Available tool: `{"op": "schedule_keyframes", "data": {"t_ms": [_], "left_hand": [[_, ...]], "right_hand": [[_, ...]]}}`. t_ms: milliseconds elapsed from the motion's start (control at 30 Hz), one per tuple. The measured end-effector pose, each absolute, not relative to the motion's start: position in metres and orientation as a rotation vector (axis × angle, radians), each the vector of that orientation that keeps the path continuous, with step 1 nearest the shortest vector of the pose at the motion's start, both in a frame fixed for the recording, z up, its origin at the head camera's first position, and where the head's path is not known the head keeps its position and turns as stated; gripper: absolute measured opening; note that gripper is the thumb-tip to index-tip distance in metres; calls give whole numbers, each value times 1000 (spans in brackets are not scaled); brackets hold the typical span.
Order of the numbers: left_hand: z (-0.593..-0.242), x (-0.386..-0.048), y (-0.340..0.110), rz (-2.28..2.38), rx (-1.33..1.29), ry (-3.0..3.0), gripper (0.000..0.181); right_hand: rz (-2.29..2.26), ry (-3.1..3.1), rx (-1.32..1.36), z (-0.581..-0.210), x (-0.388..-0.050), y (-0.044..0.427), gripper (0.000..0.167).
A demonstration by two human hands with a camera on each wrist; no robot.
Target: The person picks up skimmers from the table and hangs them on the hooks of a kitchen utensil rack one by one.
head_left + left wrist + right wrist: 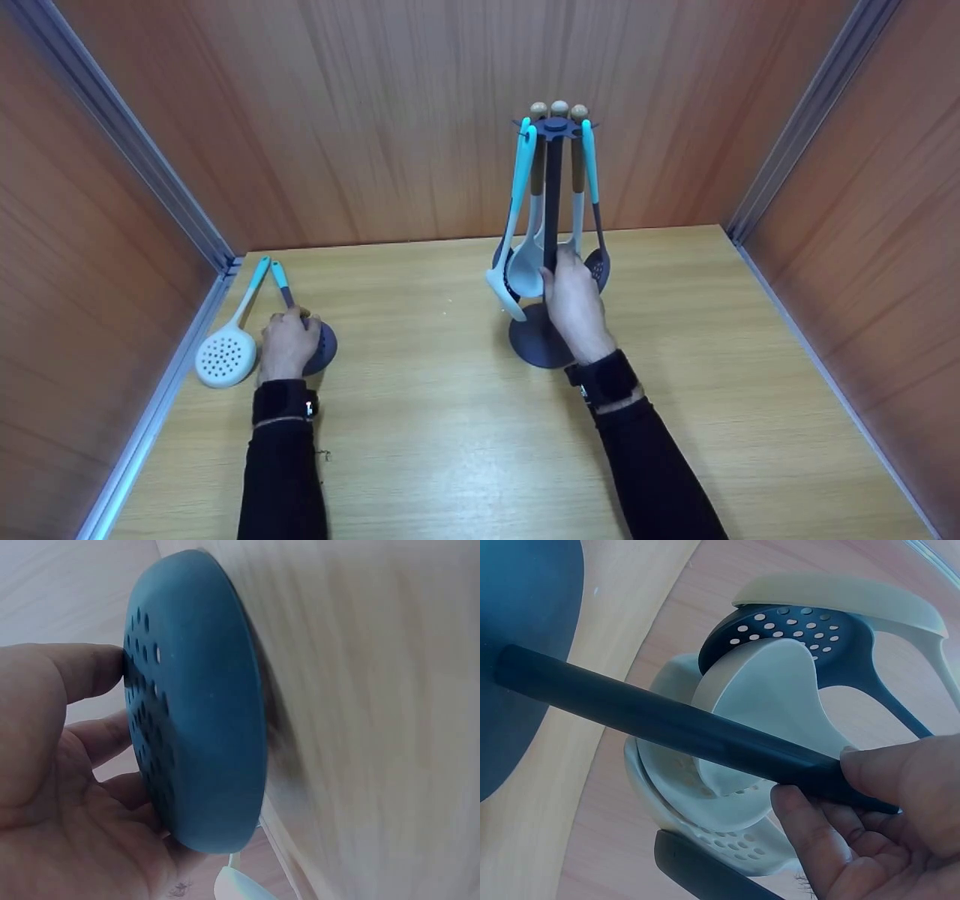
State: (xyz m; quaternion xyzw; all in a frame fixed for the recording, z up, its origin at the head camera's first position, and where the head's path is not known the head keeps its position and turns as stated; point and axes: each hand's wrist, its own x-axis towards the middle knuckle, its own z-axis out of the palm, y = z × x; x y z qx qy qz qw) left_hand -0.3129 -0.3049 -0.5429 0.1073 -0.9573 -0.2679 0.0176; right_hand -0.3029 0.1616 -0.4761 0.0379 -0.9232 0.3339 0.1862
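Note:
My left hand (289,345) is over a dark skimmer (322,351) with a turquoise handle, its fingers curled at the neck by the holed head. In the left wrist view the thumb touches the holed face of the skimmer (202,705), while the other fingertips are partly hidden behind it. The skimmer's rim lies close to the table. My right hand (576,307) grips the dark upright post of a utensil stand (553,180). In the right wrist view thumb and fingers close round the post (667,724). Ladles and other utensils hang around it.
A pale skimmer (225,356) with a turquoise handle lies left of my left hand. From the stand hang a pale utensil (504,289), a pale ladle (526,270) and a dark slotted one (598,266). Wood panels enclose the table (450,420) at the back and sides.

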Motion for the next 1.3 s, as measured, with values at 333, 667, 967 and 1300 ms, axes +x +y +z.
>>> {"op": "schedule_keyframes", "data": {"t_ms": [333,667,967,1300], "left_hand": [[-542,-309,-301,-878,341,-2910,40],[-538,-311,-298,-955,377,-2890,39],[-537,-314,-296,-972,373,-2790,38],[-529,-315,-290,-1064,375,-2598,37]], "right_hand": [[920,-2556,142,-478,-303,162,24],[928,-2578,124,-477,-303,163,24],[942,-2590,103,-476,-304,163,25],[930,-2563,144,-478,-304,164,24]]}}
